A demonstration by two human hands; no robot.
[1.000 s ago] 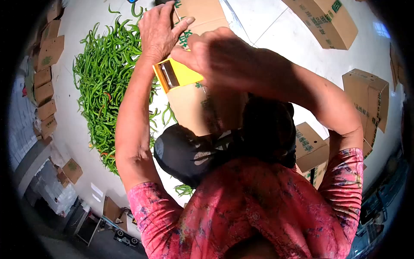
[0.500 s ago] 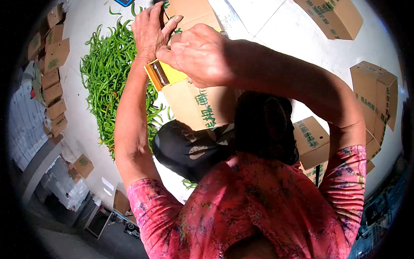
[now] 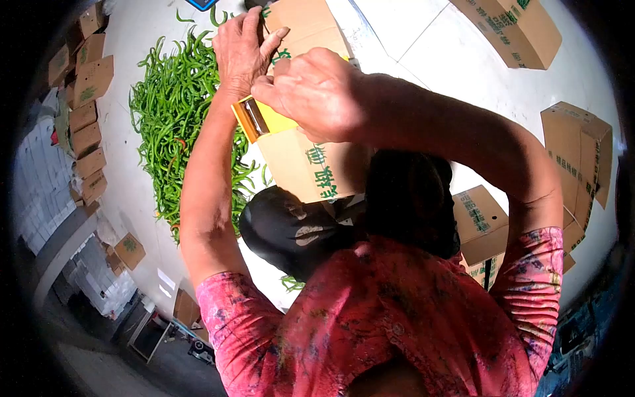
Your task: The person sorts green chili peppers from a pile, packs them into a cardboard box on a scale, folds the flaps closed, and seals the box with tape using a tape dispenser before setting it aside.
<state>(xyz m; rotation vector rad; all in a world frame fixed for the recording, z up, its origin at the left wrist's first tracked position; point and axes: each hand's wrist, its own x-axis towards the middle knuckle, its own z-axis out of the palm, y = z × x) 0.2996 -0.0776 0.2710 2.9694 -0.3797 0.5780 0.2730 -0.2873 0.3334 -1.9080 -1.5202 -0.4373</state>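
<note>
A cardboard box with green printing lies in front of my legs. My right hand is closed around a yellow tape dispenser, which sits across the top of the box near its left edge. Beyond it, my left hand rests against the box's far left side, fingers stretched out and thumb apart over the top. Part of the dispenser is hidden under my right hand. Beside my left forearm spreads a pile of long green chili peppers, a few of them reddish.
More cardboard boxes stand at the upper right, at the right and beside my right knee. Stacked boxes line the far left. A blue-edged object shows at the top. Black-clad knees flank the box.
The whole view has shifted slightly, so things appear a little farther right and lower. Both hands and the tape dispenser keep nearly the same place on the box.
</note>
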